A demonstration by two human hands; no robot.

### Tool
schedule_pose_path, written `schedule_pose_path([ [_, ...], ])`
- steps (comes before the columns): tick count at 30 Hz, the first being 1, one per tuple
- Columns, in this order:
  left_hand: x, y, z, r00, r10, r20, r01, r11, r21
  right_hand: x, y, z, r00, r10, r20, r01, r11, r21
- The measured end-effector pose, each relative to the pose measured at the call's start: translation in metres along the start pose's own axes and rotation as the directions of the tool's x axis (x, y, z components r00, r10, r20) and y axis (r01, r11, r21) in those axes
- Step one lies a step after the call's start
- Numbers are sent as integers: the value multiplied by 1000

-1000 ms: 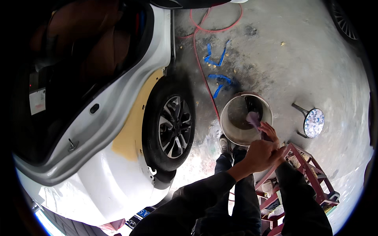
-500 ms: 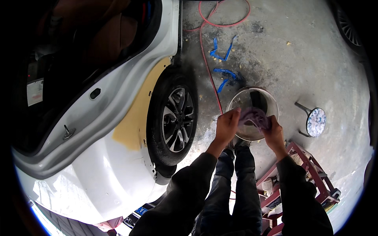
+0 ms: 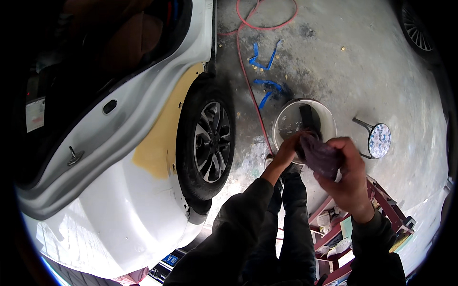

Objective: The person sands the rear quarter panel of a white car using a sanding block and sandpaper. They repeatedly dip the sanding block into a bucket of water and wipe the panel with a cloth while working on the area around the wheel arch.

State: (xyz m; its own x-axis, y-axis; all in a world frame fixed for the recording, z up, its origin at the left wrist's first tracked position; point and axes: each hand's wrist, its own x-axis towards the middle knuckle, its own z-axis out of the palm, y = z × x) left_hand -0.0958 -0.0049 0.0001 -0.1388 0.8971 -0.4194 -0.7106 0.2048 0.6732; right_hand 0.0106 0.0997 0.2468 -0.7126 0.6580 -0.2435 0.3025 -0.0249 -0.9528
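Observation:
A dark purple cloth (image 3: 323, 158) is bunched between my two hands above a pale round bucket (image 3: 329, 117). My right hand (image 3: 350, 177) is closed on the cloth's right part, raised higher than the left. My left hand (image 3: 289, 148) grips its other end, with some fingers hidden behind the folds. Inside the bucket there is liquid, and a dark block-like object (image 3: 307, 116) leans at its far side.
On my left stands a white car (image 3: 119, 214) with a yellowish patch (image 3: 157, 148) around the wheel arch and wheel (image 3: 210, 143). A red hose (image 3: 248, 71) and blue tape scraps (image 3: 267, 84) lie on the floor. To the right are a stool (image 3: 380, 140) and a dark-red cart (image 3: 389, 209).
My right hand has come up and nearer with the cloth, turning it. The left hand has shifted right and lower, and the cloth is now more bunched.

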Motion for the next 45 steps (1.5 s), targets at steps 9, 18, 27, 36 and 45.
schedule_pose_path([
  [9, 4, 16, 23, 957, -240, -165, 243, 970, -4, 17, -16, -8, 968, -50, -245, 137, 925, 354],
  [18, -15, 29, 18, 971, -202, -129, 186, 974, -129, 24, 30, 6, 921, -137, -365, 213, 961, 177],
  [27, -24, 54, 26, 959, -279, 54, 268, 823, -500, -12, 84, 33, 960, -268, 82, 278, 871, -405],
  [36, -31, 75, 37, 795, -554, 248, 592, 797, -120, 15, 145, -12, 840, -492, 230, 510, 570, -644],
  [45, 6, 83, 51, 920, -387, 60, -29, 86, 996, 26, 178, -6, 954, -149, 261, 299, 566, -769],
])
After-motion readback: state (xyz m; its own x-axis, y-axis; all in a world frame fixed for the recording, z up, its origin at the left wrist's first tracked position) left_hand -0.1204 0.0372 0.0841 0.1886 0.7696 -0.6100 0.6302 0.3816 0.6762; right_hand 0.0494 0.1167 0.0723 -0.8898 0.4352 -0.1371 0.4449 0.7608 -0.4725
